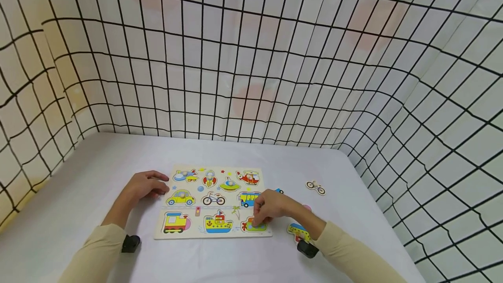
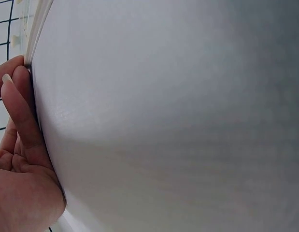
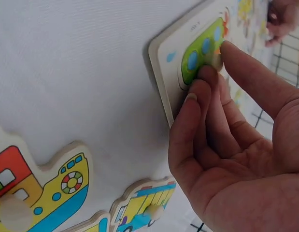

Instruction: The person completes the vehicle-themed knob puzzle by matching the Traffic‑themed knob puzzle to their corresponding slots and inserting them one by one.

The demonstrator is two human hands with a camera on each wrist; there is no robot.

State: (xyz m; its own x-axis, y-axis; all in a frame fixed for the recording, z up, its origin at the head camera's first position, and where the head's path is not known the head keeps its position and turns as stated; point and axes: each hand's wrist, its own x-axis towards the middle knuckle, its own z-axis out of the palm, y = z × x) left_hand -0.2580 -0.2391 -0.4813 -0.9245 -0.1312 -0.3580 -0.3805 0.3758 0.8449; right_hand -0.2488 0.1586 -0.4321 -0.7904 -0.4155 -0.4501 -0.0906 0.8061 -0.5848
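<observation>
A wooden peg puzzle board (image 1: 196,232) printed with vehicles lies on the table. My right hand (image 1: 271,206) is over its near right corner. In the right wrist view the right hand (image 3: 226,140) pinches the small knob (image 3: 216,63) of the green submarine piece (image 3: 192,60), which lies at its printed place on the board; whether it sits fully flush cannot be told. My left hand (image 1: 146,184) rests at the board's left edge, its fingertips touching it. In the left wrist view the left hand (image 2: 23,125) has loosely bent fingers and holds no piece.
Right of the board lie a bicycle piece (image 1: 315,187) and a ship piece (image 1: 298,230). A bus piece (image 3: 149,205) shows in the right wrist view. Knobbed car (image 1: 180,197) and helicopter (image 1: 248,177) pieces sit on the board. Black wire mesh (image 1: 251,69) surrounds the table.
</observation>
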